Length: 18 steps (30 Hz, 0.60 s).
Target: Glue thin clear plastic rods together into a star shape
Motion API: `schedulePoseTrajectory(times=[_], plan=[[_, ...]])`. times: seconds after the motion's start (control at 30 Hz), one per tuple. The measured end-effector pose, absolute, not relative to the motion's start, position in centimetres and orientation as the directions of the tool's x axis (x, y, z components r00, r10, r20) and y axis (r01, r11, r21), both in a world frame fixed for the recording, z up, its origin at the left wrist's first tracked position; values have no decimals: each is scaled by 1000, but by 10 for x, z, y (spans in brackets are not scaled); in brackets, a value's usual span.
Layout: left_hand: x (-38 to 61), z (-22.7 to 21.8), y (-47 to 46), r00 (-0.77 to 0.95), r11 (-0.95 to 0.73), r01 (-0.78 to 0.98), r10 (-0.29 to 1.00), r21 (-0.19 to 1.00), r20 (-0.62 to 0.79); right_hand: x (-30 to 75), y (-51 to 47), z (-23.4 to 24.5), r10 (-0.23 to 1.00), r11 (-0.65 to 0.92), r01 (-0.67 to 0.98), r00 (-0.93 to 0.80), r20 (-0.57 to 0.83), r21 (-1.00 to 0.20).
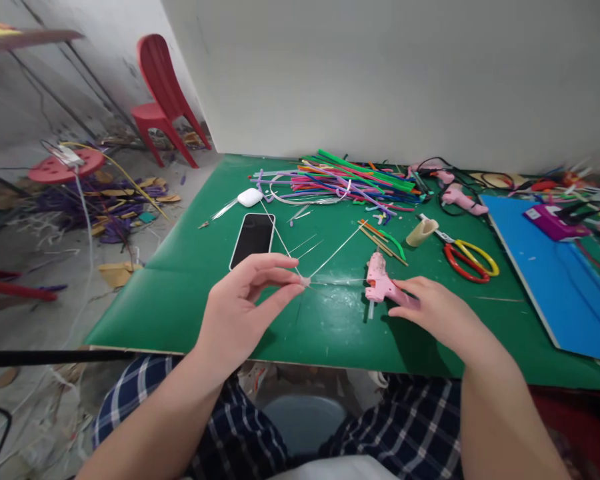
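Observation:
My left hand [247, 297] pinches the joint of several thin white sticks [330, 253] between thumb and fingertips, just above the green table mat [180, 293]. The sticks fan out from the pinch toward the back of the table. My right hand [433, 310] rests on the mat with its fingers on the handle of a pink hot glue gun [380, 281], whose nozzle points away from me. A black phone [253, 240] lies face up just behind my left hand.
A heap of coloured straws [345, 183] lies at the back. Red and yellow scissors [467, 259], a tape roll [421, 232], a second pink glue gun [459, 199] and a white case [250, 197] lie around. A blue board [555, 280] sits right. A red chair [163, 100] and littered floor are left.

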<state>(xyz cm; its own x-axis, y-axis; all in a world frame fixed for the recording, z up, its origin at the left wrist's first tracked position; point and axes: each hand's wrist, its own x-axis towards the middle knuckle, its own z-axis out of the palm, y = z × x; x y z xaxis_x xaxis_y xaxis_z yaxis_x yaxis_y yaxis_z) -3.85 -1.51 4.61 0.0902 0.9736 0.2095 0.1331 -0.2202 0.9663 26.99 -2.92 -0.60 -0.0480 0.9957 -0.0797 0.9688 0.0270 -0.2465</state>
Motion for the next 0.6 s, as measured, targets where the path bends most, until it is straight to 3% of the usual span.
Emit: schedulePoseTrajectory(times=[0.13, 0.33, 0.4, 0.5, 0.6], plan=[[-42, 48, -16, 51, -264, 140, 964, 954, 259, 261, -26, -22, 998, 46, 995, -50, -48, -89], [-47, 53, -17, 31, -270, 181, 963, 946, 269, 256, -19, -23, 994, -55, 990, 42, -99, -127], [-50, 53, -17, 24, -260, 150, 965, 954, 260, 264, -23, -11, 995, -32, 974, 9, -103, -223], [-53, 51, -17, 16, -247, 63, 969, 967, 246, 278, -46, 19, 999, -7, 834, -20, -43, -552], [-53, 49, -17, 3, -235, 9, 972, 972, 235, 277, -83, 47, 981, 88, 793, 37, 192, -603]])
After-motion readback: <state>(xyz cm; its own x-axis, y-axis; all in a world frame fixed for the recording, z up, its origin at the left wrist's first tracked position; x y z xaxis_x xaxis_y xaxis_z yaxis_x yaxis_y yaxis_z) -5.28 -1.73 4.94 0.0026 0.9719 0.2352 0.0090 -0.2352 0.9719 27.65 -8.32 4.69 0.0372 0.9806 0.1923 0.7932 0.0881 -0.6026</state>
